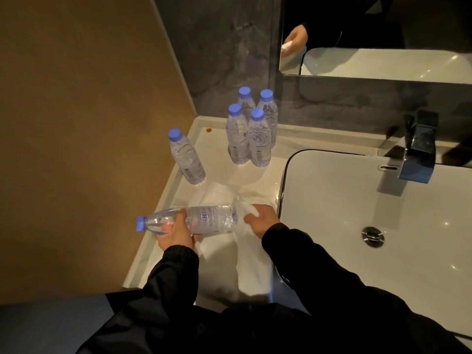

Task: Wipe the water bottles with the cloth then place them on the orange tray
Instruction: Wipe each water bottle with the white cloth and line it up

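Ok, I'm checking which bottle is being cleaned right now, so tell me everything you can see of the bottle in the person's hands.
The held bottle is clear ribbed plastic with a blue screw cap and a pale label bearing a blue H mark. It looks filled with water and is capped. It lies roughly horizontal above the white counter, cap pointing left. The left hand grips it near the neck; the right hand holds the white cloth around its base end.

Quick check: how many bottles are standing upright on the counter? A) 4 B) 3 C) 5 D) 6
C: a cluster of four and a lone bottle stand upright; the sixth bottle lies sideways in the left hand while the right hand grips the cloth at its base.
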A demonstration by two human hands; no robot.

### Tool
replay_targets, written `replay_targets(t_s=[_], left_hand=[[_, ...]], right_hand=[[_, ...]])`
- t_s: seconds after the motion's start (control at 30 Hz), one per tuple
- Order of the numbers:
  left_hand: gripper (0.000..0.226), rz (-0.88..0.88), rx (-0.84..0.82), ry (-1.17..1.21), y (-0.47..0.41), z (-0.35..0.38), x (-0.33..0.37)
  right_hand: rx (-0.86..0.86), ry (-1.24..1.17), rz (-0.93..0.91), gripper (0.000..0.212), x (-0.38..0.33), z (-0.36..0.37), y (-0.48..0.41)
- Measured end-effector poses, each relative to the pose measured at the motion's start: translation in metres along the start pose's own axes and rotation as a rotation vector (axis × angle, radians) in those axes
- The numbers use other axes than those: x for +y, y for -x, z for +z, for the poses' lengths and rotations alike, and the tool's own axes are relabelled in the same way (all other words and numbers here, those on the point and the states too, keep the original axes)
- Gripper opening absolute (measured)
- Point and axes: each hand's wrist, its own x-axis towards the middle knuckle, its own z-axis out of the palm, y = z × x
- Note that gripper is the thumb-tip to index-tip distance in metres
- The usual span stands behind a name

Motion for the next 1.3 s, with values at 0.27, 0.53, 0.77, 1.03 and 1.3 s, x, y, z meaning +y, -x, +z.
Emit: replay_targets(t_s=[0.27,0.53,0.77,1.03,1.3], left_hand=[[0.049,0.062,-0.133,-0.056,-0.014,-0.007,0.01],[0.068,0.482,-0.168,-0.333,-0.032,0.018,0.059],[0.069,0.567,-0.132,-0.555,-0.054,0.055,0.064],[0.072,0.605,-0.141,-0.626,-0.063,0.066,0.067],[0.075,0.519,-0.213,-0.559,-0.059,0.06,0.075]], right_hand=[[-0.014,-0.004,-0.001,0.016,-0.008,0.004,-0.009],[0.024,0.297,-0.003,0.029,0.004,-0.009,-0.016],[0.032,0.329,0.002,0.042,0.008,-0.008,-0.014],[0.063,0.363,0.021,0.03,0.01,-0.007,-0.014],[0.046,0.362,0.008,0.045,0.004,-0.009,-0.011]])
